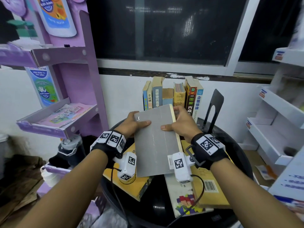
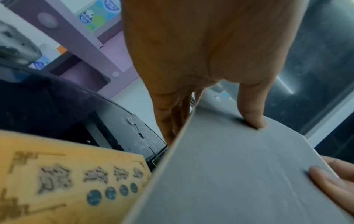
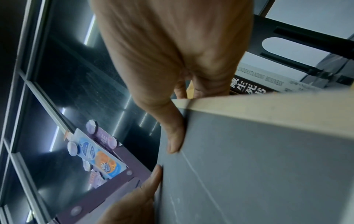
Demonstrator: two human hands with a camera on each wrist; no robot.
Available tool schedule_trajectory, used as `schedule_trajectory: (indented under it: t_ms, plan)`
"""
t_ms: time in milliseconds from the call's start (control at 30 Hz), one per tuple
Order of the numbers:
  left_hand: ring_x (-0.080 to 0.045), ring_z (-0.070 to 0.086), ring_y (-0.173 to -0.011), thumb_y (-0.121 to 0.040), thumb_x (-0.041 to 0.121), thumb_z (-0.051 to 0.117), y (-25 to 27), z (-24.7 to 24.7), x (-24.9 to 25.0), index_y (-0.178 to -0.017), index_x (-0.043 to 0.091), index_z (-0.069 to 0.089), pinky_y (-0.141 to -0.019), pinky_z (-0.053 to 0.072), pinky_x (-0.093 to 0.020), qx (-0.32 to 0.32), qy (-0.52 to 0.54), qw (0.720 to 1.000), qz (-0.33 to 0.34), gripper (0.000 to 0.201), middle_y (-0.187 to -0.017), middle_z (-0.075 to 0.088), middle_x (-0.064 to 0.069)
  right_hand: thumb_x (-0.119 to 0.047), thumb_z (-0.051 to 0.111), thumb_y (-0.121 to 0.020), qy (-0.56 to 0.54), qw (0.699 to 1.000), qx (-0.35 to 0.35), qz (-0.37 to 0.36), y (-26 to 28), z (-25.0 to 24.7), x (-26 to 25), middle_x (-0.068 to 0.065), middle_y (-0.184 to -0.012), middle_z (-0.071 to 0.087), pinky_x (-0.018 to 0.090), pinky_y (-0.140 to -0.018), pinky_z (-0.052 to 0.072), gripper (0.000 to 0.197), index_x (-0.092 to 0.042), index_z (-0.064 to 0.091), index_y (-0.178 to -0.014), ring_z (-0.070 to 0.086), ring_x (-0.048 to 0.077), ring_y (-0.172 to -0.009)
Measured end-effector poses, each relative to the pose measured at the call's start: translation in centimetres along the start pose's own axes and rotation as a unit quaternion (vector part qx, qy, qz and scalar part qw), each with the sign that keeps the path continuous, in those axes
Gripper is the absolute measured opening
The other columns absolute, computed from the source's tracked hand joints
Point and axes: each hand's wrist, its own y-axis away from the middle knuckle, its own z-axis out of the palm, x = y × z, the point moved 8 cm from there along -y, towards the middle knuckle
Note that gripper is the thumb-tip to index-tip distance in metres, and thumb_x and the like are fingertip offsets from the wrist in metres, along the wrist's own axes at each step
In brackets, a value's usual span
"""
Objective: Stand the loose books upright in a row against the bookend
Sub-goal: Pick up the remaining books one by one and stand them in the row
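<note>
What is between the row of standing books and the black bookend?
Nothing: in the head view, the gap between the row and the bookend is bare; only wall shows behind.

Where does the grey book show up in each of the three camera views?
Head: grey book at centre, held by the left hand and right hand.
Left wrist: lower right, thumb on its cover.
Right wrist: lower right, pale page edge along the top.
Shared landmark: the dark window.
</note>
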Motion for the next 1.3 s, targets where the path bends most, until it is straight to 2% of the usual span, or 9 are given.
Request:
schedule_trajectory:
  t_ms: [100,233,300,467,700,833,967,1200,1300]
  plan:
    - [-0.027,0.066,-0.099,-0.083,0.010,0.072,0.4,0.5,0.9,-0.126,0.015,0.040,-0.078,0.059,-0.040,0.011,0.096,0.995,0.032,0.054,-0.117,0.062,-0.009,-0.007,0.090,-0.061,-0.015,0.999,0.017,-0.034,0.5,-0.6,-1.1,0.001,-0.114,0.059,0.045,-0.089,0.054,0.073,-0.029,0.044,-0.114,0.059,0.021,-0.105]
    - [-0.037,0.066,-0.105,-0.083,0.013,0.072,0.6,1.0,1.9,-0.119,0.011,0.057,-0.090,0.053,-0.053,0.005,0.132,0.989,0.063,0.040,-0.115,0.068,-0.016,-0.007,0.089,-0.063,-0.015,0.997,0.029,-0.072,1.3,-1.5,-2.0,-0.003,-0.108,0.061,0.041,-0.088,0.053,0.072,-0.027,0.041,-0.114,0.060,0.018,-0.101]
    - [-0.038,0.065,-0.105,-0.082,0.016,0.073,0.6,0.9,2.4,-0.123,0.009,0.054,-0.091,0.052,-0.056,0.028,0.159,0.984,0.068,0.046,-0.116,0.068,-0.016,-0.009,0.089,-0.064,-0.016,0.996,0.034,-0.084,1.7,-1.9,-2.3,-0.005,-0.105,0.061,0.042,-0.089,0.054,0.073,-0.026,0.041,-0.116,0.061,0.016,-0.101]
    - [-0.033,0.067,-0.094,-0.084,0.014,0.070,0.6,1.4,4.0,-0.118,0.015,0.054,-0.083,0.056,-0.049,0.033,0.150,0.982,0.113,0.037,-0.111,0.068,-0.016,-0.013,0.083,-0.074,-0.002,0.993,0.011,-0.117,2.8,-3.0,-3.4,-0.006,-0.105,0.059,0.039,-0.084,0.057,0.069,-0.025,0.036,-0.124,0.062,0.015,-0.097]
    - [-0.033,0.066,-0.085,-0.071,0.015,0.073,0.9,3.1,6.0,-0.108,0.016,0.057,-0.081,0.055,-0.049,-0.044,0.150,0.975,0.160,0.041,-0.102,0.068,-0.019,-0.018,0.073,-0.085,0.008,0.989,-0.061,-0.136,3.5,-3.9,-5.3,-0.008,-0.115,0.058,0.045,-0.074,0.061,0.037,-0.031,0.057,-0.116,0.068,0.019,-0.093]
    - [-0.030,0.065,-0.082,-0.073,0.007,0.068,0.8,4.3,7.2,-0.106,0.015,0.055,-0.077,0.056,-0.043,-0.098,0.166,0.964,0.183,0.036,-0.100,0.065,-0.018,-0.022,0.073,-0.085,0.059,0.983,-0.103,-0.143,3.8,-4.4,-6.5,-0.005,-0.124,0.055,0.033,-0.074,0.060,0.044,-0.033,0.057,-0.124,0.064,0.016,-0.101]
    - [-0.021,0.068,-0.075,-0.074,0.005,0.064,0.6,5.6,8.1,-0.109,0.013,0.051,-0.067,0.058,-0.034,-0.133,0.173,0.958,0.185,0.038,-0.091,0.068,-0.009,-0.022,0.074,-0.084,0.080,0.979,-0.138,-0.126,4.4,-5.0,-7.2,-0.010,-0.120,0.055,0.034,-0.071,0.061,0.053,-0.036,0.053,-0.130,0.064,0.016,-0.099]
    - [-0.021,0.068,-0.084,-0.074,0.011,0.066,0.2,7.9,9.0,-0.114,0.013,0.054,-0.068,0.056,-0.029,-0.145,0.131,0.964,0.179,0.041,-0.095,0.070,-0.007,-0.018,0.072,-0.086,0.137,0.976,-0.096,-0.142,4.9,-6.8,-7.5,-0.009,-0.122,0.058,0.013,-0.065,0.054,0.061,-0.033,0.048,-0.139,0.061,0.003,-0.093]
    - [-0.019,0.069,-0.090,-0.074,0.016,0.067,-0.2,9.1,9.4,-0.121,0.013,0.057,-0.073,0.055,-0.028,-0.147,0.103,0.968,0.175,0.047,-0.101,0.070,-0.005,-0.019,0.071,-0.086,0.158,0.975,-0.075,-0.136,5.0,-8.2,-7.5,-0.009,-0.123,0.058,0.024,-0.078,0.057,0.056,-0.033,0.052,-0.137,0.061,0.008,-0.098]
